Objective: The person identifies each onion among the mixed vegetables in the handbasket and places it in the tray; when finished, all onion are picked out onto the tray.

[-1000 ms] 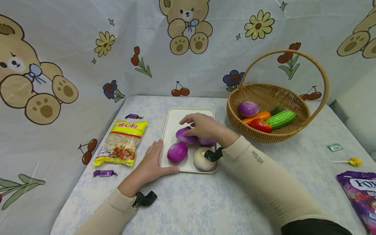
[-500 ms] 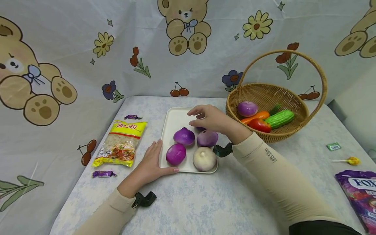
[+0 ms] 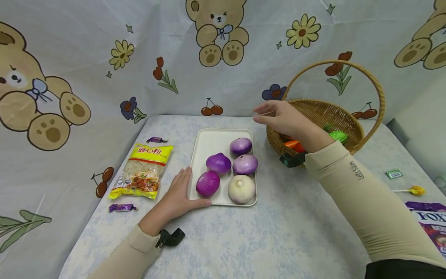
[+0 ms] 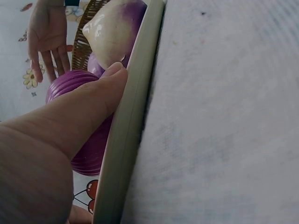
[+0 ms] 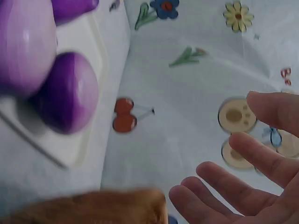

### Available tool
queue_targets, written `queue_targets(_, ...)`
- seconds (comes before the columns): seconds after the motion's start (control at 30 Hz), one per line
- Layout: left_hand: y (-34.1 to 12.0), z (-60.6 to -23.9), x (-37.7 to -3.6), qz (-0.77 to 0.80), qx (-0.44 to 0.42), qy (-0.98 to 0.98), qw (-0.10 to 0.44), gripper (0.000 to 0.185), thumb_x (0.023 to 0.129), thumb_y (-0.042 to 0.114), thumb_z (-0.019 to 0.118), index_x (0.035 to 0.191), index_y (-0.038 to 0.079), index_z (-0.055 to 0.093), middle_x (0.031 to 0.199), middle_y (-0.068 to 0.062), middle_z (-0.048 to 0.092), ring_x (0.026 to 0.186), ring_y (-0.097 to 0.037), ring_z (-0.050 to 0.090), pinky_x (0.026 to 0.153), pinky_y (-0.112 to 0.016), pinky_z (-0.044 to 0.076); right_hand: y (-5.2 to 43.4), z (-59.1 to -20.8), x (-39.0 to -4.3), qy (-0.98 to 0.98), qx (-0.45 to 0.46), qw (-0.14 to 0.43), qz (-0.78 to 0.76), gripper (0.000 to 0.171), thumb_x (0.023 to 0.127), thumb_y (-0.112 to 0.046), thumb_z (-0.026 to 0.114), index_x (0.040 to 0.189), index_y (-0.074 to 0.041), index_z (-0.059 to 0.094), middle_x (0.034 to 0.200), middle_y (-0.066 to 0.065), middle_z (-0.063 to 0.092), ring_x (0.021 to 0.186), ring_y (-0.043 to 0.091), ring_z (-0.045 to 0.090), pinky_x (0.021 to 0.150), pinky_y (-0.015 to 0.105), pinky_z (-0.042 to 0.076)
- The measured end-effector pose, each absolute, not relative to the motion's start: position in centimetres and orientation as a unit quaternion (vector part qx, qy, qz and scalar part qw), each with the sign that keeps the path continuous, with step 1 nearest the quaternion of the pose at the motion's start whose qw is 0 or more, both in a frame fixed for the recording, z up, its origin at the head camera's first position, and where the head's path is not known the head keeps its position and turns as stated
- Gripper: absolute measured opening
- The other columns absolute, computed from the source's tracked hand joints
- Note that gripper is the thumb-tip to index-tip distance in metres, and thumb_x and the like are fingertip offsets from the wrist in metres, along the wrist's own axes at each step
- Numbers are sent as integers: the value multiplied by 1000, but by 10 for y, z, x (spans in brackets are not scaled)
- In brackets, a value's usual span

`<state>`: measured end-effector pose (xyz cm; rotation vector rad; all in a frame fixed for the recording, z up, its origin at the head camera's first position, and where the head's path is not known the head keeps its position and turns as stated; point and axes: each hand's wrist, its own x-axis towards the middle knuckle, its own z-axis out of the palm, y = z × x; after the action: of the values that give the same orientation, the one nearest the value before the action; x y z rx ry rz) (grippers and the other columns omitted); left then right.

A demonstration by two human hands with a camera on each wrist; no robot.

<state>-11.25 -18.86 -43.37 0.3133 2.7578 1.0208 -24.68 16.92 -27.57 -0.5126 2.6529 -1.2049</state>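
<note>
My left hand (image 3: 177,195) rests against the near-left corner of a white tray (image 3: 209,139), fingers straight along the side. In the left wrist view its thumb (image 4: 100,91) lies on the rim beside a magenta onion (image 4: 88,154). On the tray sit several onions: the magenta one, a purple one with a pointed top (image 3: 218,163), two paler purple ones at the right, and a whitish one (image 3: 241,189) at the near right. Over the left side of a wicker basket (image 3: 334,112), my right hand (image 3: 287,121) hovers with loose fingers, holding nothing.
Inside the basket show something orange-red (image 3: 295,145) and a green vegetable (image 3: 338,136), partly hidden by my right arm. A yellow pasta bag (image 3: 143,170) and purple wrapped candies (image 3: 122,207) lie left of the tray. A lollipop (image 3: 416,190), a green packet (image 3: 394,174) and a purple bag (image 3: 430,224) lie far right.
My right hand has lifted off the onions and moved right and away, from above the tray to over the basket's left side. The left hand stays at the tray.
</note>
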Motion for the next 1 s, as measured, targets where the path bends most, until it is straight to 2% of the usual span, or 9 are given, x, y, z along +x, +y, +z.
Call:
queue_targets(0.17,-189,-433,-112,343,105,929,93,142,73,69,87,167,-3,9,173,-20,9,158,-37,0,124,-58,8,200,-264,-257,898,-117,96,-413,64,102,-51,68,150,-11,56,148,15,54,135,36,49,114,59,38)
queue_targets(0.33,-188,-433,-113,346,105,928,95,141,73,69,87,167,-2,9,173,-20,10,159,-36,0,124,-57,7,226,-262,-267,913,-95,85,-387,83,99,-63,63,161,-11,42,163,19,37,147,44,35,115,66,31)
queue_targets(0.47,-187,-433,-113,347,105,927,94,141,73,68,88,167,-2,9,173,-20,10,158,-37,0,124,-59,7,243,-262,-272,917,-82,86,-381,90,100,-65,60,165,-11,33,168,21,27,151,46,27,116,69,26)
queue_targets(1.0,-187,-434,-113,348,107,927,87,141,72,68,88,167,-3,12,172,-21,12,158,-38,2,123,-61,10,260,-282,-287,916,-86,105,-377,94,99,-62,65,164,-4,30,164,29,29,148,51,28,115,70,26)
